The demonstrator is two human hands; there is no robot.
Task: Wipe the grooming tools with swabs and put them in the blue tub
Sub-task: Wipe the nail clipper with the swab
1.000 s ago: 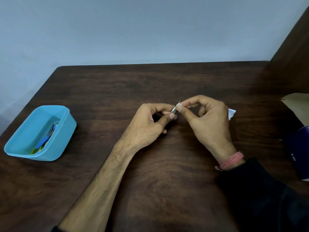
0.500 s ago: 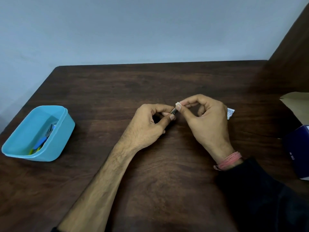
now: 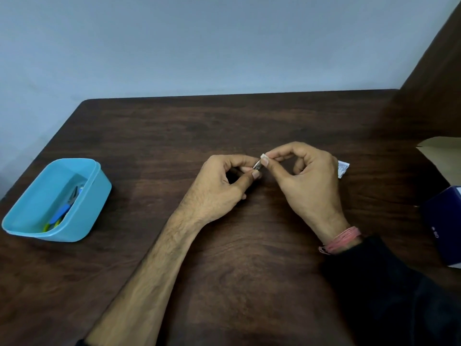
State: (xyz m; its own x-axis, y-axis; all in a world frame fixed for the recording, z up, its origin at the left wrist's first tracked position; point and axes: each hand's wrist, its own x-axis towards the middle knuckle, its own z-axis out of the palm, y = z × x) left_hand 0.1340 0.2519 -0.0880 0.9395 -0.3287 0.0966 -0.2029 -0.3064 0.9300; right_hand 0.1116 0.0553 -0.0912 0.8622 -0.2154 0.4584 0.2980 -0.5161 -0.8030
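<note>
A light blue rectangular plastic tub (image 3: 56, 201) sits at the left edge of the dark brown wooden counter (image 3: 249, 121), well to the left of the hands, with blue- and yellow-handled grooming tools (image 3: 65, 208) lying inside. Right of the tub, at mid-counter, the left hand (image 3: 219, 187) pinches a small silver metal grooming tool (image 3: 257, 166) between thumb and fingers. The right hand (image 3: 306, 181) grips a small white swab (image 3: 264, 157) against that tool's tip. Further right of the tub lie a white printed sachet (image 3: 343, 168), a tan cardboard piece (image 3: 444, 156) and a dark navy box (image 3: 444, 226).
</note>
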